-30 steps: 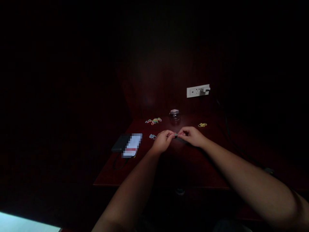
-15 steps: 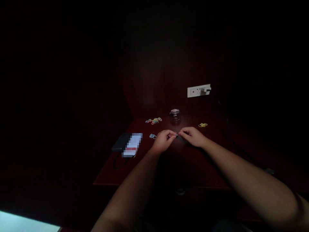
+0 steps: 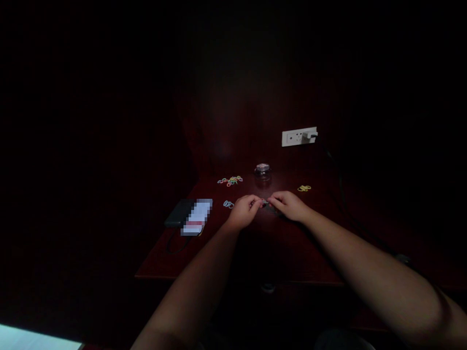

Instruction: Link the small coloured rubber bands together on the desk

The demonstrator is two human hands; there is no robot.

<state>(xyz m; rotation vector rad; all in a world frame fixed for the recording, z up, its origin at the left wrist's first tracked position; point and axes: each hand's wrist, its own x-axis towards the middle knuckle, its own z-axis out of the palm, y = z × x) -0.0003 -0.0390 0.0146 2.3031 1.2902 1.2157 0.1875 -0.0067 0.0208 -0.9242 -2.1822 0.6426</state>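
Over the dark red table point(image 3: 284, 253), my left hand point(image 3: 245, 211) and my right hand point(image 3: 289, 206) face each other, fingertips pinched a short gap apart. A tiny greyish thing point(image 3: 265, 202) shows between the fingertips, too small and dim to name. Left of my left hand lie several light blue loops point(image 3: 227, 204) like small rubber bands. Farther back is a pile of mixed-colour loops point(image 3: 230, 181). Several yellow loops point(image 3: 304, 188) lie beyond my right hand. A clear lidded jar point(image 3: 263, 173) stands behind my hands.
On the left, a phone with a lit, blurred screen point(image 3: 197, 217) lies against a black box-like object point(image 3: 178, 213). A wall socket point(image 3: 299, 137) holds a white plug, with a dark cable point(image 3: 341, 189) running down the right side. The surroundings are very dark.
The view has shifted slightly, so everything sits a little farther left. My fingertips look slightly farther apart, with both hands still pinched in the same place.
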